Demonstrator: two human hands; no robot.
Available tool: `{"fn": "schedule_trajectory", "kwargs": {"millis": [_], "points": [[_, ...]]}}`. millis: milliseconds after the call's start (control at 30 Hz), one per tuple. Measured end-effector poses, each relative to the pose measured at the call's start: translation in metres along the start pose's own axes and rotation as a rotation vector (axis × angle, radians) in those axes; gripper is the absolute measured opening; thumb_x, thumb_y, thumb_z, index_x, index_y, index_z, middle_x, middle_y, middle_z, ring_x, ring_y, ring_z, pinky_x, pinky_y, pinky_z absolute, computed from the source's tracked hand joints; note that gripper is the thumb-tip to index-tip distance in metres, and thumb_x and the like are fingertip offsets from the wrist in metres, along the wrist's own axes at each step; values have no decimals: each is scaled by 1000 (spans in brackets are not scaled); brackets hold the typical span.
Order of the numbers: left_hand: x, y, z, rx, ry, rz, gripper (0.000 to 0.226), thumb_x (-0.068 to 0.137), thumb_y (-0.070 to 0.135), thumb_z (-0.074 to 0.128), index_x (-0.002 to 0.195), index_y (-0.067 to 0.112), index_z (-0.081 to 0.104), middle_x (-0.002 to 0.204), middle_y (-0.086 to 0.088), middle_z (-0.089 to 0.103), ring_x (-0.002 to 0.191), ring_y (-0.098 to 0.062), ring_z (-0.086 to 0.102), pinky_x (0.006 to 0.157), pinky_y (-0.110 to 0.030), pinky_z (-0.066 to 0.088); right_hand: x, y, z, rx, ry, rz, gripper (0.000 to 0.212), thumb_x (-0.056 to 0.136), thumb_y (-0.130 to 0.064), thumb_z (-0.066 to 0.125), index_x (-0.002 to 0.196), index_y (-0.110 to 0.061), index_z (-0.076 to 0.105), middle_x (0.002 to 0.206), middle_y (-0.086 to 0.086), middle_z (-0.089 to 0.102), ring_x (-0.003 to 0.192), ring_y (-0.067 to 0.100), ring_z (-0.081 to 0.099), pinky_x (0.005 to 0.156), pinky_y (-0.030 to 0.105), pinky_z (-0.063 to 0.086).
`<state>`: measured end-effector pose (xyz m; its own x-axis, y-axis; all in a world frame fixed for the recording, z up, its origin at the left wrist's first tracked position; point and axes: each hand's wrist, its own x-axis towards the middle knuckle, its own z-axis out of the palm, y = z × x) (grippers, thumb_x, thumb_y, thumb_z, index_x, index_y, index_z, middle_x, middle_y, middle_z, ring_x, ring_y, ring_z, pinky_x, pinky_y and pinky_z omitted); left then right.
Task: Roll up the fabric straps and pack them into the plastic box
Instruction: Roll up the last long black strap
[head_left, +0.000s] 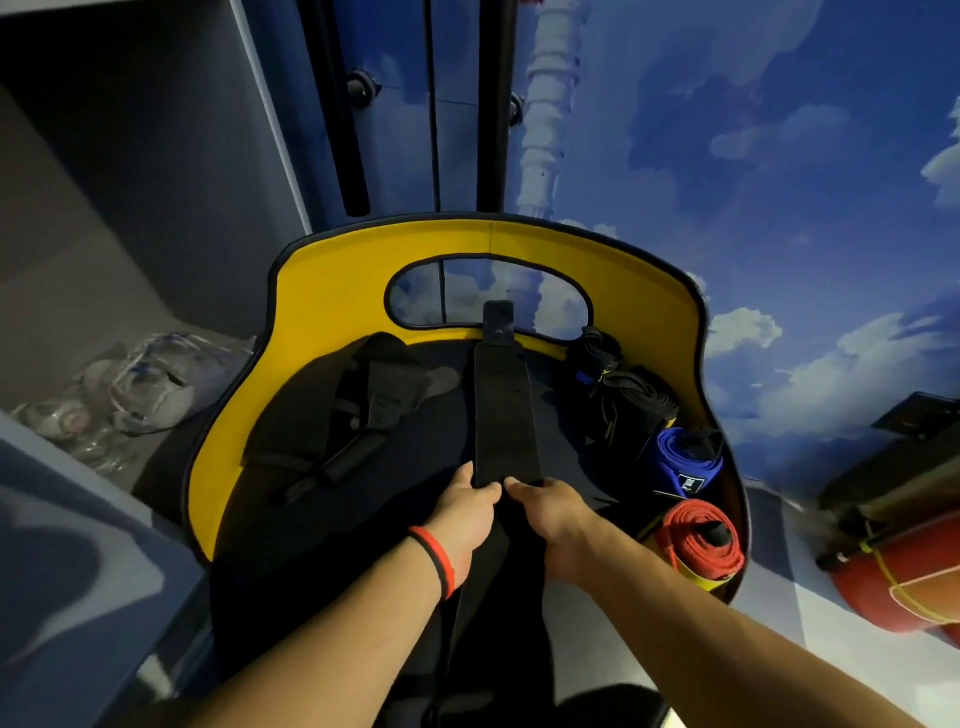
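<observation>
A long black fabric strap (504, 405) lies flat down the middle of a dark seat pad, running away from me to the yellow chair back (332, 291). My left hand (462, 512) and my right hand (550, 514) pinch its near end side by side. A red rolled strap (701, 540), a blue rolled strap (685, 462) and black rolled straps (628, 405) sit along the seat's right edge. Another loose black strap (358, 415) lies to the left. A clear plastic box (156, 379) stands on the grey shelf at far left.
The yellow chair back has an oval cut-out (488, 296). A blue cloud-pattern wall (779, 182) rises behind. A red cylinder (904, 577) lies at right. Clear plastic items (67, 421) rest beside the box on the shelf.
</observation>
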<state>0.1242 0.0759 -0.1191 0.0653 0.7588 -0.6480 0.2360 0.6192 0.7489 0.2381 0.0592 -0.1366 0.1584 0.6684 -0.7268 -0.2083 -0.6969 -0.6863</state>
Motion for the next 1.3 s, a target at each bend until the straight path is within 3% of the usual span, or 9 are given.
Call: {"fn": "schedule_trajectory", "kwargs": {"millis": [300,500,667,800,900,1067,1167,1233,1300], "points": [[-31,-7,-6,307,35,22,52,109,35,35,154,12,26,152,-14,43,137,-30,44,100,-32,37,-4,12,15,-90,102,-135,18,99,-33,63,108,-18,63,108,9,74,95,29,73,90,49,60],[-39,-10,-3,220,66,50,20,107,21,43,123,10,38,123,-14,56,88,-18,52,73,-28,37,-22,13,15,-353,169,-181,41,97,-44,62,123,-12,56,114,9,68,100,28,68,92,42,57],[-31,-19,-3,134,71,97,49,106,32,45,150,14,32,148,-13,47,130,-31,49,98,-35,40,-51,28,8,-658,220,-141,56,100,-55,50,120,-4,63,116,14,67,107,34,66,91,42,54],[-37,-26,-10,28,-15,55,61,103,36,54,156,21,29,154,-5,43,137,-25,45,106,-35,40,-62,29,5,-436,127,-164,50,99,-52,56,119,-7,64,111,11,72,102,33,70,94,49,57],[-50,-43,-11,-52,-80,94,52,101,20,59,150,22,41,137,5,56,116,-16,55,97,-30,43,-30,47,-3,-273,101,-169,52,92,-55,61,120,-12,65,110,10,74,98,33,73,92,52,58],[-77,-74,-13,155,-37,228,65,94,13,63,151,32,38,137,9,52,120,-14,55,94,-27,44,-32,51,2,-152,97,-215,48,87,-57,61,108,-14,64,110,11,73,100,33,71,93,53,57],[-86,-86,-27,273,-86,216,57,93,13,66,144,24,46,132,8,59,116,-13,58,91,-26,49,-1,65,-9,-74,44,-224,88,67,-79,68,124,-14,61,123,9,70,111,31,69,98,51,56],[-90,-90,-37,298,-139,186,31,95,10,65,125,17,60,118,2,70,103,-14,65,73,-22,51,-15,58,-12,-51,25,-218,109,56,-87,73,136,-15,54,132,8,66,117,29,66,99,49,55],[-94,-92,-43,192,-174,141,20,95,4,64,112,14,66,107,-4,74,95,-15,69,63,-19,50,-64,43,-7,-108,-24,-206,59,82,-59,76,115,-13,61,119,10,70,106,28,70,91,44,59]]}}
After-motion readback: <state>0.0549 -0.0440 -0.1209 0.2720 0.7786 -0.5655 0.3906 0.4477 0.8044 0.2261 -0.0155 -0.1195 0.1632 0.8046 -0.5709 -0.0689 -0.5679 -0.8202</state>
